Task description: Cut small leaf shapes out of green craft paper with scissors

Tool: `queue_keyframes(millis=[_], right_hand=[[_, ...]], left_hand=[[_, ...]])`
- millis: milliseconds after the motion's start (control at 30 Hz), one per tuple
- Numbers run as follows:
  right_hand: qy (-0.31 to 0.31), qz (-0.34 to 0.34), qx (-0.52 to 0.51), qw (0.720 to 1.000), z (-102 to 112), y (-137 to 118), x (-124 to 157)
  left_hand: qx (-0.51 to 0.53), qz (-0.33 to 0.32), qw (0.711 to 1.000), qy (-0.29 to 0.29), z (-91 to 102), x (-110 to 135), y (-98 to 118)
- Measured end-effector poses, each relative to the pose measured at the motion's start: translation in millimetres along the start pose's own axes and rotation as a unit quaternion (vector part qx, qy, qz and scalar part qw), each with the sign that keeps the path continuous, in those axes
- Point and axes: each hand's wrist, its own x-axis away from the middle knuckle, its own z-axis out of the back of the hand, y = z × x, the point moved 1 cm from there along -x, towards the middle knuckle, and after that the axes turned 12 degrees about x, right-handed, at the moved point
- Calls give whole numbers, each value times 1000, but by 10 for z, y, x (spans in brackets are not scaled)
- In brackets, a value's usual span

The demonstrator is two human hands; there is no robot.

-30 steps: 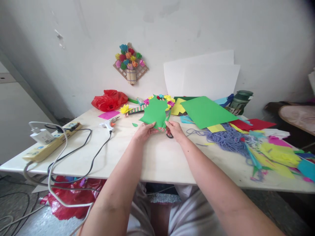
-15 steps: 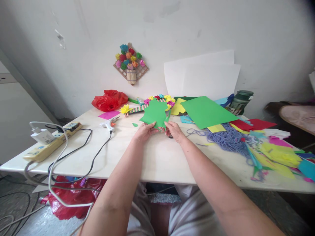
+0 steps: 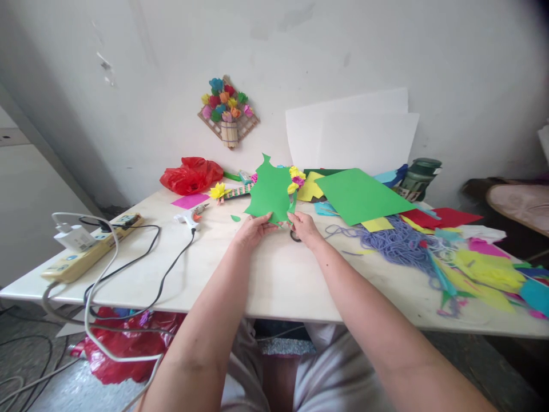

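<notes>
My left hand is closed on the lower edge of an irregularly cut green paper sheet, thumb on top. Beside it, my right hand is closed round a pair of scissors; only a dark handle loop shows below the fingers, and the blades are hidden. A narrow green strip at the sheet's right edge meets the right thumb and fingers. Behind the sheet, partly covered, lies a woven craft piece with paper flowers. A small green leaf-shaped scrap rests left of the sheet.
At left are a glue gun, a power strip and trailing cables. A red plastic bag lies at the back. To the right are a large green sheet, purple yarn, coloured paper scraps and a dark bottle.
The held green sheet has tipped up, so its pointed top stands higher and hides more of the flowers. More of the scissors' handle loop shows under my right hand.
</notes>
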Motion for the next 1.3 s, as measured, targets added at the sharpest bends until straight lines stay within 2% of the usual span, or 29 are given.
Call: queue_keyframes(millis=[200, 433, 867, 1067, 1300], right_hand=[[60, 44, 74, 995, 43, 37, -28], [74, 38, 105, 991, 101, -67, 14], [15, -21, -57, 998, 64, -14, -13], [-13, -44, -146, 988, 106, -162, 75], [-43, -56, -201, 977, 81, -176, 91]], left_hand=[[0, 18, 999, 35, -14, 16, 16], [-28, 34, 998, 47, 10, 10, 16], [-24, 20, 999, 37, 41, -13, 2], [-46, -28, 997, 47, 6, -14, -1], [-53, -81, 992, 77, 16, -36, -20]])
